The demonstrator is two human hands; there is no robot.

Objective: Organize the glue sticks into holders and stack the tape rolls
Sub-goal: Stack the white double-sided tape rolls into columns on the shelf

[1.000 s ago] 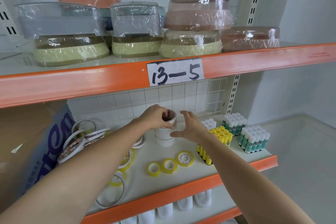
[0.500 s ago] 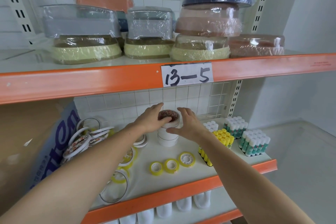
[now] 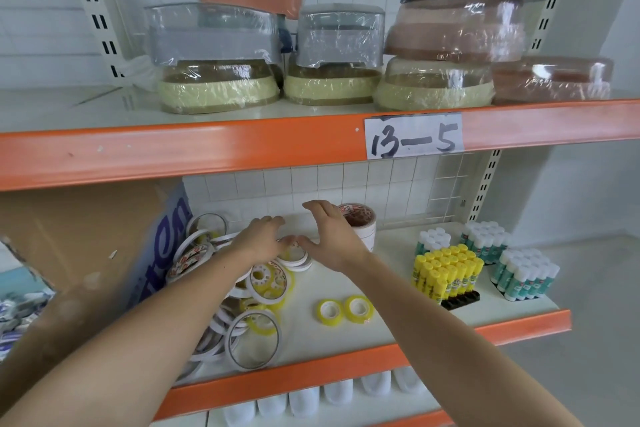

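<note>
Two hands, left hand [image 3: 260, 242] and right hand [image 3: 334, 240], fingers spread and holding nothing, close on flat white tape rolls [image 3: 297, 255] just left of the tape stack [image 3: 360, 225], likely the next to add.

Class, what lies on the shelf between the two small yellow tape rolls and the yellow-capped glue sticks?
Nothing: the head view shows bare white shelf between the small yellow tape rolls and the yellow-capped glue sticks.

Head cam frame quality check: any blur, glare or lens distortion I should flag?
Head view: strong wide-angle bowing, the orange shelf edge curves and the uprights lean. Left hand fingertips are motion-smeared; right hand is sharper. Glare streaks the plastic-wrapped containers up top. The cardboard box at lower left is soft and smudgy. Lighting is even, shadows faint.
</note>
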